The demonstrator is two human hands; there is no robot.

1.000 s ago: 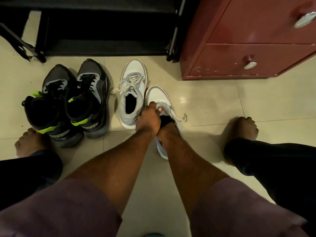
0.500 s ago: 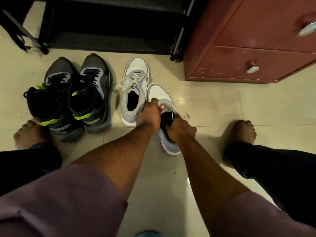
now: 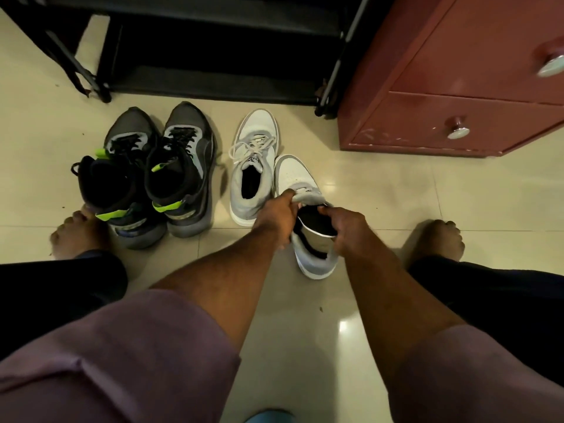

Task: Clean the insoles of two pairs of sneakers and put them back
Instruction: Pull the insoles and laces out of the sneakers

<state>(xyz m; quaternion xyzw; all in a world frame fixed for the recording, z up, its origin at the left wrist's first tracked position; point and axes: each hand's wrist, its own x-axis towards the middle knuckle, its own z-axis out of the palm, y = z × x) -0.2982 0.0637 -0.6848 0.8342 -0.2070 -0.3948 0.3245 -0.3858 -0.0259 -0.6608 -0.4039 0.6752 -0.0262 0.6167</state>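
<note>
A red-brown cabinet (image 3: 457,96) with 2 drawer fronts stands on a pale tiled floor (image 3: 381,193), each front fitted with 1 round metal knob (image 3: 457,131); pale scuffs mark the lower front near its bottom edge. Just to the left of the cabinet stands a black metal rack (image 3: 213,41), its lowest shelf close above the tiles. A small blue object (image 3: 268,416) lies on the tiles well in front of the cabinet, cut off by the bottom edge, too little visible to identify.
</note>
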